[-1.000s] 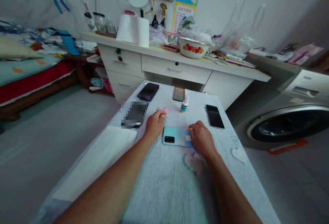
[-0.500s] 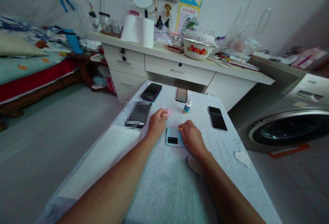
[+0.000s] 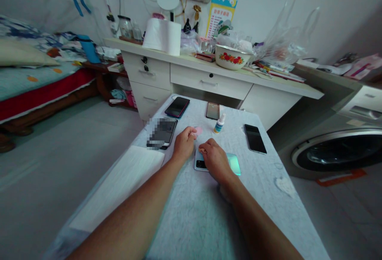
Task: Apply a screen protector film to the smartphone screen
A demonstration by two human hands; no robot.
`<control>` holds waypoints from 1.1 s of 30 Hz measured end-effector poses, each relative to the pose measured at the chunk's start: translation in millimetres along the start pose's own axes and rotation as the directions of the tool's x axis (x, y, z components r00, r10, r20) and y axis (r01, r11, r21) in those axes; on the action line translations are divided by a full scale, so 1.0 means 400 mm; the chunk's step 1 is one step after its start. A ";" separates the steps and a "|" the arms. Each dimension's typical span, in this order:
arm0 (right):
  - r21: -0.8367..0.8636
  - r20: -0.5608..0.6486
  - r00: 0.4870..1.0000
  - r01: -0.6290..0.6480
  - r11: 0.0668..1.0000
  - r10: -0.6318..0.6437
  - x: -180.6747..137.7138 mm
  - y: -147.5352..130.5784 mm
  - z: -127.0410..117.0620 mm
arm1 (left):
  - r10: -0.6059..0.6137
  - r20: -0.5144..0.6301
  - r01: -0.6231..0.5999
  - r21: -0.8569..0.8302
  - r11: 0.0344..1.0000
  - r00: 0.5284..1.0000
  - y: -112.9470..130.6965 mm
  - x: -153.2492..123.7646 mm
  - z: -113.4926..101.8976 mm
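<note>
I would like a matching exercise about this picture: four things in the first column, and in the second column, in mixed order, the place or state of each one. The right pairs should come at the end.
Things:
1. light-blue smartphone
2. small bottle
3. flowered bowl
4. washing machine

Places and states:
A. on top of the white desk
B. silver-grey, with a round door
C. partly covered by the right hand
D. upright on the tablecloth, with a white cap

Right pairs: 1-C, 2-D, 3-A, 4-B.
</note>
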State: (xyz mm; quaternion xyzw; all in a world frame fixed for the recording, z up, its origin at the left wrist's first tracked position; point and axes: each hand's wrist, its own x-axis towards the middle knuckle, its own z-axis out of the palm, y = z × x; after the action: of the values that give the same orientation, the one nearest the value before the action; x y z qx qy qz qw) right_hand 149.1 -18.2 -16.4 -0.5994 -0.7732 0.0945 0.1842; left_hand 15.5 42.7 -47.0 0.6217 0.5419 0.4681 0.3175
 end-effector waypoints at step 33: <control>0.008 0.015 1.000 -0.004 1.000 0.004 -0.035 0.030 -0.034 | -0.111 0.299 -0.077 0.550 0.831 0.948 0.046 -0.025 -0.063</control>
State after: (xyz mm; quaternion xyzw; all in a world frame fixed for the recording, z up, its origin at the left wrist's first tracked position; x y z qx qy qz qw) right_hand 168.1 -29.6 -10.7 -0.5994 -0.7730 0.1026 0.1806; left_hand -0.6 26.4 -23.6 0.7492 0.6014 0.1809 0.2108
